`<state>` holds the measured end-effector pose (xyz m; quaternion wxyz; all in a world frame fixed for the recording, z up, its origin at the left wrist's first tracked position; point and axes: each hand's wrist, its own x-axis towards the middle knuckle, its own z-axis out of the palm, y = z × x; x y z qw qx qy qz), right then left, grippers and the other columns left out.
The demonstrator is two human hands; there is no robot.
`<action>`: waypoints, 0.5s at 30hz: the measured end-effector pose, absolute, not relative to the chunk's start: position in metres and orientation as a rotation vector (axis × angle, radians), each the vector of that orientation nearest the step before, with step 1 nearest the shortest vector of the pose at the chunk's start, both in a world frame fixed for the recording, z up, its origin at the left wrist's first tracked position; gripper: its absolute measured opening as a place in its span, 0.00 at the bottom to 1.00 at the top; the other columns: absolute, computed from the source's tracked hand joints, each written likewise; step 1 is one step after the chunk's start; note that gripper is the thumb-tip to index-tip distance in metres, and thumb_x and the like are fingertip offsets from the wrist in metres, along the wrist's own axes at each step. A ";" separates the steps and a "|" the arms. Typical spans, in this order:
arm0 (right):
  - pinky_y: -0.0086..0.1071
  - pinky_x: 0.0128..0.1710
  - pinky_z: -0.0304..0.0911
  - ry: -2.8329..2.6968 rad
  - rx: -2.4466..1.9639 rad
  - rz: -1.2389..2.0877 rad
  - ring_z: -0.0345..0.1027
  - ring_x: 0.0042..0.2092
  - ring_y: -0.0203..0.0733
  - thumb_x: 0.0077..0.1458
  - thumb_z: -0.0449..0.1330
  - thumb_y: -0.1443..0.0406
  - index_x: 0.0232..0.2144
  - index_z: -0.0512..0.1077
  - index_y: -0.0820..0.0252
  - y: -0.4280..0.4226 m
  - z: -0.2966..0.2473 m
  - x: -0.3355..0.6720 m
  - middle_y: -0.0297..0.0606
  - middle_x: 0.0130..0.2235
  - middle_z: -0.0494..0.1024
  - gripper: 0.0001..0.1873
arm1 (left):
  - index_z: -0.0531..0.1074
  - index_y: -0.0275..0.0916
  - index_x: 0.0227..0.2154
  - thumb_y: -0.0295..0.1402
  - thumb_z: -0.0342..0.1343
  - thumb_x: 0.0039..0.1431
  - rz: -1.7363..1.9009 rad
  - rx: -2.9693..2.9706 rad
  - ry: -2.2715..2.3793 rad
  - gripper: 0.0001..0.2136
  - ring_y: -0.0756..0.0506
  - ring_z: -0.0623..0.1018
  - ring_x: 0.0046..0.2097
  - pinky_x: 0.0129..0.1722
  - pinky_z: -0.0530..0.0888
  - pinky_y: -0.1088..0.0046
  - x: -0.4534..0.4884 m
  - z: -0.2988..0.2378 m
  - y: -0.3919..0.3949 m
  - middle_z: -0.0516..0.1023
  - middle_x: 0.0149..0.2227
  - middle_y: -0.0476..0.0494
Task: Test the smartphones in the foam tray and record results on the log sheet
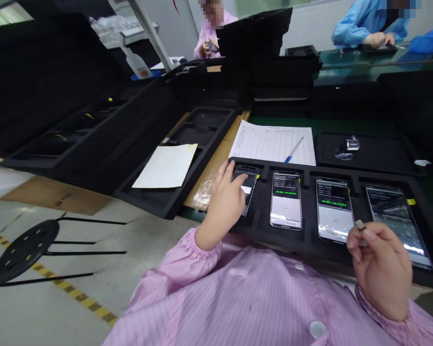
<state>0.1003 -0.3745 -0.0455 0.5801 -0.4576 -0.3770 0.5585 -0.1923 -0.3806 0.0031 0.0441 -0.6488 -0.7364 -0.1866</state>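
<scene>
In the head view, the left hand (223, 209) lay loosely open, fingers on the leftmost smartphone (250, 180) in a black foam tray (306, 167). The right hand (380, 269) held a small metal part (360, 225) in a narrow pinch grip, just beside the third smartphone (334, 209), at the near right.
</scene>
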 end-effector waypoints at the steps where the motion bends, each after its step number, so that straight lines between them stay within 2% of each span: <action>1: 0.20 0.22 0.58 -0.883 -1.070 1.307 0.62 0.26 0.32 0.51 0.68 0.61 0.26 0.72 0.59 -0.375 -0.045 0.101 0.34 0.24 0.71 0.10 | 0.76 0.34 0.49 0.20 0.46 0.60 -0.536 -2.021 -2.238 0.19 0.32 0.57 0.70 0.65 0.63 0.47 -0.188 0.003 -0.384 0.61 0.67 0.29; 4: 0.20 0.22 0.58 -0.887 -1.078 1.325 0.63 0.26 0.32 0.51 0.68 0.60 0.26 0.72 0.59 -0.376 -0.046 0.103 0.34 0.25 0.71 0.11 | 0.77 0.36 0.50 0.22 0.48 0.60 -0.437 -2.085 -2.226 0.19 0.30 0.53 0.71 0.65 0.62 0.43 -0.183 -0.002 -0.394 0.57 0.69 0.29; 11: 0.22 0.21 0.56 -0.921 -1.068 1.329 0.63 0.26 0.32 0.52 0.67 0.61 0.25 0.72 0.59 -0.378 -0.048 0.104 0.35 0.25 0.71 0.10 | 0.76 0.37 0.52 0.26 0.49 0.60 -0.333 -2.129 -2.246 0.19 0.27 0.49 0.72 0.66 0.58 0.41 -0.193 -0.015 -0.402 0.53 0.71 0.31; 13: 0.23 0.20 0.54 -0.897 -1.042 1.347 0.61 0.24 0.32 0.53 0.66 0.61 0.25 0.71 0.59 -0.375 -0.046 0.103 0.34 0.24 0.71 0.10 | 0.76 0.36 0.52 0.27 0.48 0.60 -0.400 -2.151 -2.237 0.20 0.29 0.50 0.72 0.67 0.58 0.41 -0.187 -0.009 -0.399 0.54 0.71 0.32; 15: 0.24 0.19 0.52 -0.855 -0.977 1.377 0.57 0.22 0.31 0.52 0.64 0.61 0.23 0.68 0.58 -0.371 -0.043 0.103 0.34 0.24 0.70 0.12 | 0.73 0.36 0.55 0.26 0.45 0.61 -0.547 -2.229 -2.193 0.21 0.34 0.56 0.71 0.67 0.60 0.46 -0.169 -0.001 -0.393 0.60 0.69 0.34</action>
